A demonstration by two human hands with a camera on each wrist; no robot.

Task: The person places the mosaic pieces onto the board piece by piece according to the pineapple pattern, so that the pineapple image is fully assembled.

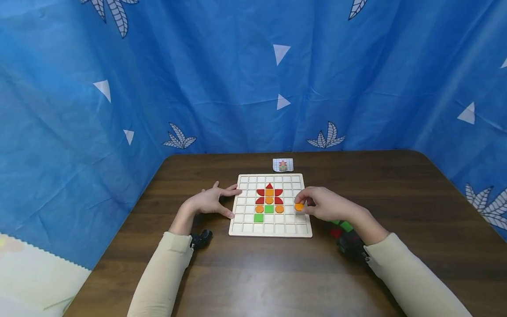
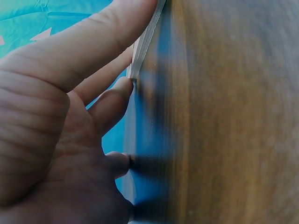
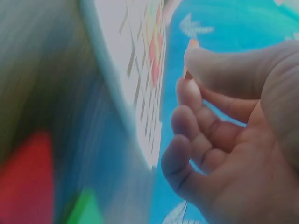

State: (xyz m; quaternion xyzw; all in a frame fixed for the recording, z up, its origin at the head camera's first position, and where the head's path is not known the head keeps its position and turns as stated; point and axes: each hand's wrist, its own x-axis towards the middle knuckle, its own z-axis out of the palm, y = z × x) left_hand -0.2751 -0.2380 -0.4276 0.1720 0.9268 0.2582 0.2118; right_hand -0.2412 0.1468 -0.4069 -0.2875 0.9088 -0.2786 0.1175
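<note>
A white grid board (image 1: 241,226) lies on the table with red, orange and green pieces set in its squares. Over the board's right side my right hand (image 1: 326,204) pinches an orange disc (image 1: 299,207) between thumb and fingers; the disc's thin edge shows in the right wrist view. Spread at the board's left edge, my left hand (image 1: 207,201) touches the rim with its thumb and a finger. On the board, red quarter-round pieces (image 1: 279,200) flank an orange square (image 1: 270,193) and an orange disc (image 1: 269,200). Below them sit two more orange discs and two green squares (image 1: 259,218).
A small printed picture card (image 1: 283,165) lies behind the board. Loose green (image 1: 346,226) and red pieces (image 1: 336,233) lie on the brown table (image 1: 269,273) under my right forearm, partly hidden. A blue patterned curtain (image 1: 237,79) hangs behind the table's far edge.
</note>
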